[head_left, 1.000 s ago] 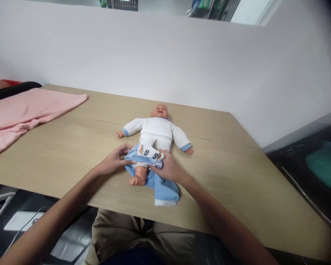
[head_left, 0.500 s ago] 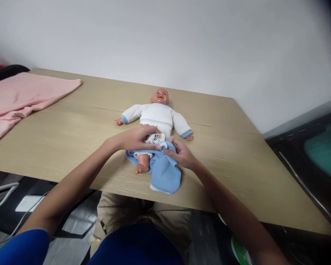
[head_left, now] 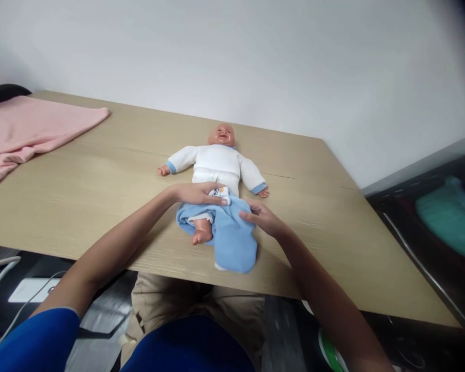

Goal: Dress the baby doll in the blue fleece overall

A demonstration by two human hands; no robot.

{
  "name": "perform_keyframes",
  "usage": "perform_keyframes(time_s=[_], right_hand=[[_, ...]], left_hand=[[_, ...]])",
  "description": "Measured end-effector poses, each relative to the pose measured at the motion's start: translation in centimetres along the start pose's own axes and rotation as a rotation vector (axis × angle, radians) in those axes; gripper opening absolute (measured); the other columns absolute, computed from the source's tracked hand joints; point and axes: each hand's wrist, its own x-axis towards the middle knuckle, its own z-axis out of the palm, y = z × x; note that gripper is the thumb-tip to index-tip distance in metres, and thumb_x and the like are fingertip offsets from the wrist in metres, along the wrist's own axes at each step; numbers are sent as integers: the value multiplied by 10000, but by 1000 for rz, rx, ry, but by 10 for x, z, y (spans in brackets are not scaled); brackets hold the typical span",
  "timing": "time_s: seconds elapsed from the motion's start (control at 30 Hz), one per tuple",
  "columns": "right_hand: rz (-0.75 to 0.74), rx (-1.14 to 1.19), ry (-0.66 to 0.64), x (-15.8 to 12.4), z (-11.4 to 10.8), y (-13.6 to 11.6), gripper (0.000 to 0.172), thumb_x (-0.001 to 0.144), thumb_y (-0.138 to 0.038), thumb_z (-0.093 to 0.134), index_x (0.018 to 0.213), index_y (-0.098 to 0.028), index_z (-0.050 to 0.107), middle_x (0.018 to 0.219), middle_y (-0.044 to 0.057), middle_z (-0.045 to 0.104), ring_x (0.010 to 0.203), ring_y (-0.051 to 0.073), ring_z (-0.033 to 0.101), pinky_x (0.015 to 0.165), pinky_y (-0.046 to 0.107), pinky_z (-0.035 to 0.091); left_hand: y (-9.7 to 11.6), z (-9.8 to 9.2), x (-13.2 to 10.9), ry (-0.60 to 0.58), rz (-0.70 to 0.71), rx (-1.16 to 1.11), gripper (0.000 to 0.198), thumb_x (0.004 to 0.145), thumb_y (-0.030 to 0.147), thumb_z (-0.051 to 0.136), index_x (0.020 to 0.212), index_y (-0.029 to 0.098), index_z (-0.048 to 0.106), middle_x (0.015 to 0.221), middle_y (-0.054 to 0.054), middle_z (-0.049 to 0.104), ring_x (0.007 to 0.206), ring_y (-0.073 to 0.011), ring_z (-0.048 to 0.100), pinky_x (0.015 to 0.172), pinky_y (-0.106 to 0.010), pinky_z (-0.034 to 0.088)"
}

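Observation:
A baby doll [head_left: 216, 159] in a white top with blue cuffs lies on its back, head toward the wall. Light blue doll pants [head_left: 235, 243] with a white cartoon patch are around its lower body. One bare foot sticks out of a leg opening; the other pant leg lies flat, and the second foot is hidden. My left hand [head_left: 197, 194] grips the waist of the pants beside the patch, thumb on top. At the other side of the pants, my right hand [head_left: 261, 217] pinches the fabric between thumb and fingers.
The doll lies on a wooden table [head_left: 120, 191] against a white wall. A pink cloth [head_left: 34, 124] is spread at the left. To the right, beyond the table edge, sits a teal item [head_left: 449, 217]. A white device with a cable [head_left: 31, 290] is below the table at left.
The pants have been pulled smoother over the doll's front, and the right side is spread outward. My right hand has shifted slightly right, away from the patch; my left hand stays at the waist.

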Motion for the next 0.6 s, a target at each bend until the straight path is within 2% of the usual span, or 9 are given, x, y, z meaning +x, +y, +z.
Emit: perform_keyframes(time_s=[0.07, 0.13, 0.23, 0.3, 0.43, 0.5, 0.6], right_hand=[[23, 143, 28, -1, 0, 5, 636, 810, -810, 838, 1052, -227, 757, 940, 37, 701, 792, 202, 621, 715, 322, 531], [51, 228, 61, -2, 2, 8, 670, 786, -817, 854, 1089, -227, 760, 954, 47, 720, 782, 204, 634, 712, 326, 541], [38, 261, 27, -2, 2, 8, 659, 809, -789, 885, 1137, -229, 768, 989, 43, 742, 813, 199, 661, 736, 316, 561], [-10, 240, -38, -2, -1, 7, 663, 827, -747, 915, 1216, -229, 774, 1042, 41, 756, 870, 203, 685, 770, 310, 578], [-48, 73, -132, -3, -5, 4, 665, 892, -608, 940, 1400, -228, 740, 1156, 56, 773, 1016, 239, 723, 866, 327, 608], [-43, 36, -104, -3, -3, 5, 703, 902, -580, 943, 1465, -237, 699, 1215, 66, 776, 1074, 264, 735, 900, 352, 621], [-34, 59, 34, -3, 2, 5, 762, 856, -576, 981, 1469, -259, 658, 1272, 80, 760, 1131, 293, 734, 931, 388, 634]], left_hand=[[-1, 3, 0, -121, 78, -75, 394, 986, 507, 747, 1168, 160, 788, 1091, -5, 799, 1064, -236, 745, 962, -312, 572], [-4, 5, 0, -239, 101, -136, 391, 895, 496, 861, 1123, 188, 784, 1041, -10, 801, 995, -248, 757, 915, -335, 596], [-9, 6, 1, -310, 68, -155, 378, 804, 471, 965, 1004, 204, 789, 922, -11, 789, 871, -249, 751, 800, -341, 598], [-13, 6, 1, -293, 77, -175, 357, 849, 485, 949, 984, 196, 791, 905, -18, 783, 856, -237, 744, 784, -331, 590], [-21, 7, 1, -186, 116, -257, 406, 900, 491, 938, 1111, 184, 777, 1044, -40, 798, 977, -227, 749, 896, -327, 584], [-25, 7, 2, -171, 106, -286, 453, 899, 510, 950, 1165, 194, 764, 1094, -38, 795, 1023, -223, 741, 940, -331, 577], [-29, 9, 3, -175, 91, -338, 573, 850, 557, 996, 1226, 205, 745, 1123, -33, 781, 1045, -226, 733, 971, -345, 576]])
